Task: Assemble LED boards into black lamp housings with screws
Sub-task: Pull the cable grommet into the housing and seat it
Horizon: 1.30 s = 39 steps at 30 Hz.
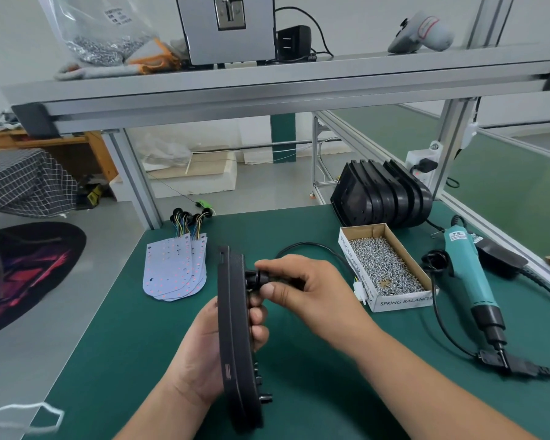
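The black lamp housing (232,328) stands on edge over the middle of the green bench (140,328). Its long axis runs 6 to 12 o'clock, back face turned to 3 o'clock. The left hand (200,354) clamps it from 9 o'clock, fingers curled over the back. The right hand (302,287) pinches the black cable gland (257,277) near the far end. At 2 o'clock, an open cardboard box (404,302) is heaped with silver screws (385,265). LED boards (175,271) lie stacked at 10 o'clock, spare housings (385,195) at 1 o'clock.
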{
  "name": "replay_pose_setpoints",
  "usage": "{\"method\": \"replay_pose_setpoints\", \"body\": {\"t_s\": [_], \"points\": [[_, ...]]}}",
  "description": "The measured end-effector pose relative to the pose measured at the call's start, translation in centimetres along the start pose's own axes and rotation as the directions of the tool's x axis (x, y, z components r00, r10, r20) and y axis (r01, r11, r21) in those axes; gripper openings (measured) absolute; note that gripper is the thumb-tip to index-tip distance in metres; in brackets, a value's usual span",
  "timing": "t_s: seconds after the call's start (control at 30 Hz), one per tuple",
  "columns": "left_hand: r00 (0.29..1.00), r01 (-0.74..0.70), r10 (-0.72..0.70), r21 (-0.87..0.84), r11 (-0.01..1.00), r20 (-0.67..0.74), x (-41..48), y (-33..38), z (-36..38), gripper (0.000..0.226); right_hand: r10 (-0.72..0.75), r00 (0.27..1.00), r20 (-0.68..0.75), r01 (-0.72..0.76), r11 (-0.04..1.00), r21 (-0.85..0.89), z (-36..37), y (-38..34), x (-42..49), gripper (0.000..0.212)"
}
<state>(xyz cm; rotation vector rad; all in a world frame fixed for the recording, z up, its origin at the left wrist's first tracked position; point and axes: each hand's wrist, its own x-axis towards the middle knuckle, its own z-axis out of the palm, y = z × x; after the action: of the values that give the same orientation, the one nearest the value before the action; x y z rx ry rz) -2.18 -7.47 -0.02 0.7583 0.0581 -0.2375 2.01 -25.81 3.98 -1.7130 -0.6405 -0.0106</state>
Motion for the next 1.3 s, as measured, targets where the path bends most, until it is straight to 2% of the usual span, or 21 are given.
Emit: {"method": "replay_pose_setpoints", "body": {"t_s": [0.13,0.17,0.27,0.37,0.47,0.67,0.77,0.83,0.93,1.03,1.17,1.3], "points": [[0.999,-0.05,0.05,0.118,0.992,0.001,-0.4,0.7,1.3,0.065,0.082,0.997,-0.01,-0.078,0.969,0.235,-0.1,0.1,0.0,0.03],[0.998,-0.061,0.065,0.148,0.987,-0.02,-0.5,0.8,1.4,0.062,0.089,0.996,-0.005,-0.085,0.964,0.253,-0.1,0.1,0.0,0.029],[0.992,-0.101,0.113,0.2,0.975,-0.049,-0.5,0.7,1.0,0.016,0.101,0.995,0.011,-0.1,0.956,0.275,-0.3,0.1,0.1,0.027],[0.988,-0.152,0.157,0.235,0.96,0.0,-0.8,0.9,1.1,0.028,0.052,0.999,0.014,-0.053,0.973,0.226,-0.5,-0.1,0.2,0.025],[0.979,-0.203,0.201,0.251,0.946,0.032,-0.9,1.0,1.1,0.05,-0.023,0.999,-0.046,0.026,0.998,0.051,-0.7,-0.3,0.3,0.024],[0.95,-0.308,0.309,0.312,0.899,0.047,-1.1,1.5,1.3,0.046,-0.057,0.996,-0.065,0.053,0.997,-0.049,-1.6,-0.5,0.5,0.028],[0.918,-0.37,0.395,0.439,0.819,0.036,-1.2,2.0,1.0,0.044,0.005,0.998,-0.055,-0.002,0.998,0.055,-2.4,-0.9,0.3,0.022],[0.89,-0.412,0.453,0.507,0.757,0.046,-1.2,2.1,0.8,0.039,0.041,0.999,0.027,-0.045,0.984,0.169,-2.5,-1.3,0.2,0.02],[0.86,-0.453,0.504,0.579,0.678,0.082,-1.2,2.3,0.8,0.048,0.043,0.993,0.108,-0.072,0.954,0.291,-2.4,-1.8,0.1,0.026],[0.85,-0.462,0.516,0.617,0.637,0.103,-1.4,2.5,0.8,0.06,0.06,0.989,0.132,-0.099,0.946,0.308,-2.6,-2.1,0.1,0.028],[0.844,-0.465,0.524,0.64,0.612,0.112,-1.4,2.6,0.8,0.063,0.059,0.988,0.142,-0.097,0.956,0.278,-2.5,-2.2,0.1,0.028],[0.843,-0.468,0.527,0.629,0.62,0.108,-1.3,2.5,0.9,0.044,0.077,0.988,0.136,-0.114,0.95,0.29,-2.2,-2.5,0.2,0.025]]}}
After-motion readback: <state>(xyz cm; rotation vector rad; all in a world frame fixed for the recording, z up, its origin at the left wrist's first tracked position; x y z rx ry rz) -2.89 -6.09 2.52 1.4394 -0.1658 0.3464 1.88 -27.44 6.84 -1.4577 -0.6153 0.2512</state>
